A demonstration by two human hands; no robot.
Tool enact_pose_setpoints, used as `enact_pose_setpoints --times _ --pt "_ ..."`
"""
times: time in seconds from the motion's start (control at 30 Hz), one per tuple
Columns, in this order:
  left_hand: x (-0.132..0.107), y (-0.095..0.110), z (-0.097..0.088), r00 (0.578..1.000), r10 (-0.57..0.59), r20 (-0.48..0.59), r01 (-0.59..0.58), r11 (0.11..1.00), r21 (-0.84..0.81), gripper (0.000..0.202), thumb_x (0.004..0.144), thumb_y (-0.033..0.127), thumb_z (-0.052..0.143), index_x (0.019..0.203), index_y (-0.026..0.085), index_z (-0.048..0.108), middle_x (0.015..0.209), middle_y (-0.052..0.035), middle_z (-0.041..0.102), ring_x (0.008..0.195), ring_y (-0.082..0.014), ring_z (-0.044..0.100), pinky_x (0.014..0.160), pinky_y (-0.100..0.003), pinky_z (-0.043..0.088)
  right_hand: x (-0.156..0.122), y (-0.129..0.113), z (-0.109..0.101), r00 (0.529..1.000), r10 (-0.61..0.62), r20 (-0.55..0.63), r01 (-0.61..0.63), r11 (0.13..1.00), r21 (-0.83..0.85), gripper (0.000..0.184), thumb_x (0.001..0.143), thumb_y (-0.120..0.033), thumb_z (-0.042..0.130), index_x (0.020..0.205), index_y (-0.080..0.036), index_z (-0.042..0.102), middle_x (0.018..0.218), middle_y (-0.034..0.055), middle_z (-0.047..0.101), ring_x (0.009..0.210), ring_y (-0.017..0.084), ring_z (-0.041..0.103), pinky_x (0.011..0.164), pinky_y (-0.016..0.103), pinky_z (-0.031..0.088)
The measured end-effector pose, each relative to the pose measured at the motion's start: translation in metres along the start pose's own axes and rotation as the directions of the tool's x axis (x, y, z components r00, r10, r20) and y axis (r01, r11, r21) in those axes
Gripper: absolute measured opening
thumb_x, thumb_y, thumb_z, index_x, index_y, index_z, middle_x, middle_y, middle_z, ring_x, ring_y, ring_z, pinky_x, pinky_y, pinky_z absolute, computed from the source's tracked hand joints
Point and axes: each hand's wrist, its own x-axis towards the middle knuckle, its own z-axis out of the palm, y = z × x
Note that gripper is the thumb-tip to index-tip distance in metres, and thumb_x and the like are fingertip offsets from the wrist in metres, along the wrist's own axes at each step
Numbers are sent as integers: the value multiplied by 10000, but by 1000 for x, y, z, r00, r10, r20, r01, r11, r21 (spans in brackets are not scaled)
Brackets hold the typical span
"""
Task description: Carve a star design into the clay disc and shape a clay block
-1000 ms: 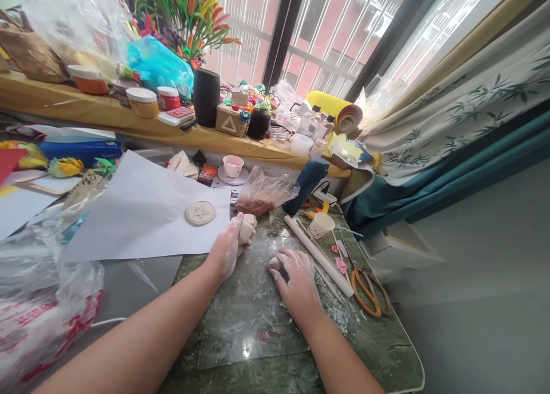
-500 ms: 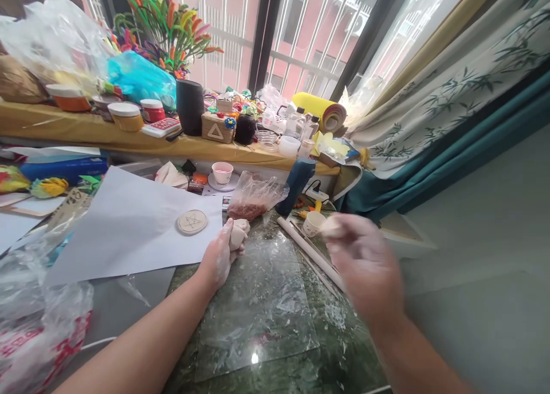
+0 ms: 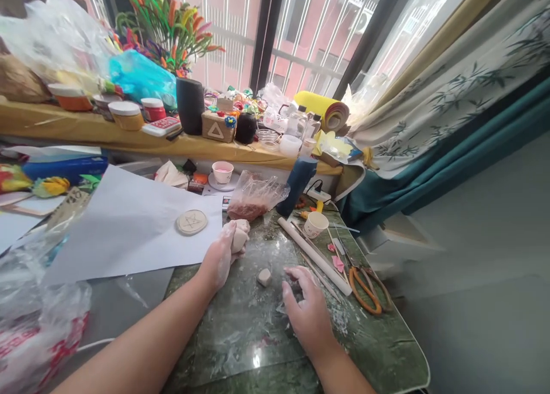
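Observation:
My left hand point(image 3: 222, 255), dusted white, is closed around a lump of pale clay point(image 3: 239, 236) above the far left edge of a clear plastic sheet point(image 3: 249, 325). A small piece of clay point(image 3: 264, 277) lies by itself on the sheet. Just right of it is my right hand point(image 3: 304, 299), thumb and fingers apart, holding nothing. To the left, on white paper point(image 3: 129, 228), rests a flat clay disc point(image 3: 191, 222) with a star scratched into it.
Beyond the sheet sit a bag of reddish-brown material point(image 3: 253, 199) and a dark blue cylinder point(image 3: 296, 185). On the right lie a rolling pin point(image 3: 315, 256), a paper cup point(image 3: 315, 225) and orange-handled scissors point(image 3: 365, 291). Jars and craft supplies crowd the yellow-covered ledge point(image 3: 172, 148).
My right hand has come down and left from the right side and opened. The small clay piece it held now lies on the sheet. My left hand keeps its lump.

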Motion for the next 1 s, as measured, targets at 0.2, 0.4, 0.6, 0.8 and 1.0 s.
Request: enact_pose_setpoints --times 0.2,0.4,0.6,0.8,1.0 --pt "-16 -3 0 946 57 320 -107 984 142 519 823 653 697 1109 222 647 929 -32 639 747 -172 584 678 -289 494 2 -1 4 996 78 -40 -66 970 232 240 958 -327 662 1179 -252 717 1227 111 723 1175 299 672 1078 512 519" --pt "-48 4 8 698 162 697 -609 647 459 509 817 363 819 1287 287 641 1245 -85 703 1162 -287 639 1057 -443 492 9 -49 5 845 402 353 -495 337 801 512 890 -459 799 1328 -230 666 1261 100 752 1107 266 736 945 402 603" --pt "-43 3 3 613 223 758 -762 421 492 631 770 364 868 1351 292 630 1373 -121 661 1277 -326 604 1113 -479 470 21 -47 -4 703 492 514 -538 -106 836 218 902 -287 738 1074 -153 737 1038 106 806 919 217 782 759 310 642" --pt "-23 -10 -9 662 78 745 -735 262 626 469 751 306 848 1202 266 725 1105 -85 757 1055 -324 668 965 -466 500 30 -32 -18 719 524 457 -463 -128 877 203 972 -299 576 1056 -175 714 1097 110 803 1115 274 774 1060 501 597" --pt "-19 -17 -6 728 112 676 -653 413 635 274 799 291 768 1071 268 751 962 -50 756 924 -264 669 880 -397 516 25 -25 -11 726 553 409 -412 -125 902 167 957 -267 580 1023 -189 712 1073 94 800 1135 254 769 1111 469 577"
